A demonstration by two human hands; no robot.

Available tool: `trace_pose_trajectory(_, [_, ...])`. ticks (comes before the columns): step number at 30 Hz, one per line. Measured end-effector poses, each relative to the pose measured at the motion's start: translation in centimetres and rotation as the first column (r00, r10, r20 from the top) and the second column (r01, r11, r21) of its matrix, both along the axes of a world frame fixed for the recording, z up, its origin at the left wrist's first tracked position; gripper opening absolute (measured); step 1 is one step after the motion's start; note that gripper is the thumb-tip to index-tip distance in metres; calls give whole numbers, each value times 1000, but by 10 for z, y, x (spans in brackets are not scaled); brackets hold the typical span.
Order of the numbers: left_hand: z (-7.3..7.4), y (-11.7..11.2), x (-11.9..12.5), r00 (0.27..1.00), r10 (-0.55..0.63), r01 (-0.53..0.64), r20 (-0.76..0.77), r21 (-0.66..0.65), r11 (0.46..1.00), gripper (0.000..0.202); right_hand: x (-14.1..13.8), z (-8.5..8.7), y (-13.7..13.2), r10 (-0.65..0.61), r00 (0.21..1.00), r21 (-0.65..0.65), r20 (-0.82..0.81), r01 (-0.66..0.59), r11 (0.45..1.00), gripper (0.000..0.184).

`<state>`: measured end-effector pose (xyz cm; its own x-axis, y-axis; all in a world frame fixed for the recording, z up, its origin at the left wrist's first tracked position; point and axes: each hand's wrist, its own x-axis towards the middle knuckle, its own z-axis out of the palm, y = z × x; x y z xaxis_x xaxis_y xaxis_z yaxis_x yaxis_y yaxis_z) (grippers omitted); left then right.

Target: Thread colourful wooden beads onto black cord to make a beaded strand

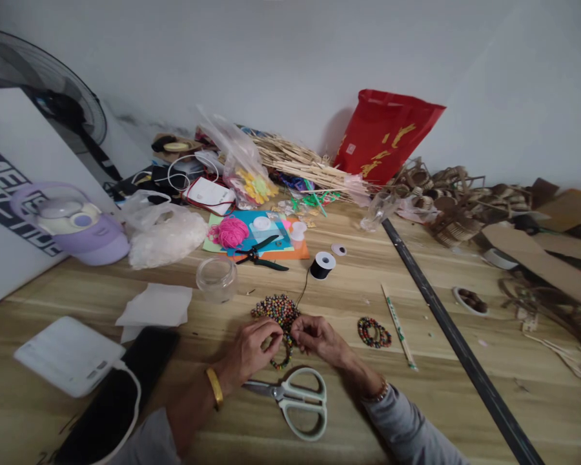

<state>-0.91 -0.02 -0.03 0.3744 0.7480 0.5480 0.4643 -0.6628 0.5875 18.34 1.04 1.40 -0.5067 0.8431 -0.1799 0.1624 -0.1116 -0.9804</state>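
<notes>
My left hand (252, 349) and my right hand (317, 337) meet at the table's near middle, both pinched on a string of coloured beads (285, 352) that loops down between them. A pile of loose coloured beads (277, 308) lies just beyond my fingers. A thin black cord runs from my right hand up to a black thread spool (323, 265). A finished bead bracelet (374, 332) rests to the right of my right hand. Pale green scissors (295, 399) lie between my forearms.
A glass jar (216, 279), black pliers (261, 258), pink yarn (230, 232) and coloured paper sit farther back. A power bank (68, 355) and dark phone (121, 394) lie left. A long black bar (445, 323) crosses the right side; a chopstick (397, 326) lies beside it. A red bag (382, 135) leans on the wall.
</notes>
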Motion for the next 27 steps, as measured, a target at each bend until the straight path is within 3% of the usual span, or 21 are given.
trace_pose_trajectory(10, [3, 0, 2, 998, 35, -24, 44, -241, 970, 13, 1, 3, 1, 7, 996, 94, 84, -15, 995, 36])
trace_pose_trajectory(16, [1, 1, 2, 997, 68, -49, 44, -347, 937, 12, 2, -1, 2, -136, 990, 193, 34, 127, 973, 30])
trace_pose_trajectory(22, [4, 1, 2, 998, 57, -39, 39, -373, 927, 14, -4, -5, -1, -234, 959, 86, -159, 249, 965, 27])
trace_pose_trajectory(27, [6, 1, 3, 998, 58, -37, 40, -404, 914, 13, -8, -3, -3, -168, 945, -36, -282, 164, 986, 32])
